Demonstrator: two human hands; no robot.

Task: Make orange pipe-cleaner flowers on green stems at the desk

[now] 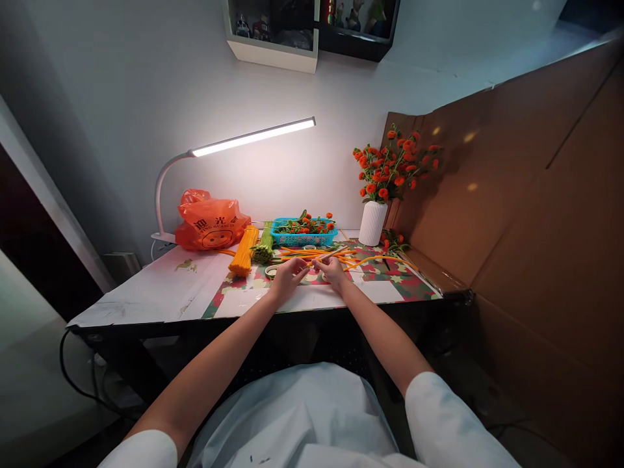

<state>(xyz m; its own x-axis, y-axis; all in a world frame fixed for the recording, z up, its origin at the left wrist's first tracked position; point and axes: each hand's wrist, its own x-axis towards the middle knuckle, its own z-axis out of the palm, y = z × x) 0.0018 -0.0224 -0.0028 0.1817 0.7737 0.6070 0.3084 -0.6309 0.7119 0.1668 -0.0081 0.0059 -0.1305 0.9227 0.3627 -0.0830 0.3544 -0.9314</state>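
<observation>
My left hand [288, 281] and my right hand [332, 272] meet close together over the front middle of the table, fingertips pinched. Between them is a short bit of orange pipe cleaner [309, 264], mostly hidden by the fingers. A thin greyish tool [337, 252] shows at the top of my right hand; its kind is unclear. Just beyond the hands lie loose orange pipe cleaners [292, 253], spread sideways. Left of my left hand are a roll of tape [271, 272], a thick orange pipe-cleaner bundle [242, 253] and a green bundle [264, 247].
A blue basket [305, 239] of orange-red flowers stands behind the hands. Farther right is a white ribbed vase [373, 224] of similar flowers, beside a tall cardboard sheet [526, 195]. An orange plastic bag [212, 221] and a lit lamp [253, 138] are at the left.
</observation>
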